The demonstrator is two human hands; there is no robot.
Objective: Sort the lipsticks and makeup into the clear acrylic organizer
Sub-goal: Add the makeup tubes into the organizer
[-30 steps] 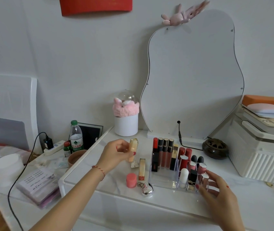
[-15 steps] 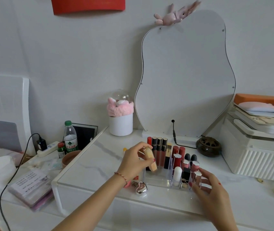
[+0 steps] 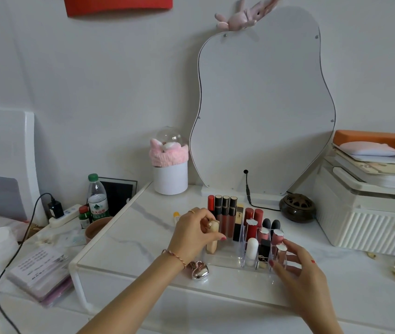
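My left hand pinched a beige tube upright at the left end of the clear acrylic organizer, where its wide compartment lay open in front of the back row of lip glosses. My right hand, fingers loosely spread, touched the organizer's right front corner beside a pink lipstick. A silver heart compact lay near the marble desk's front edge. A wavy mirror leaned against the white wall.

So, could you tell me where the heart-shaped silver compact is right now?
The heart-shaped silver compact lies on the white tabletop near its front edge, just under the left hand's wrist, left of the clear acrylic organizer.
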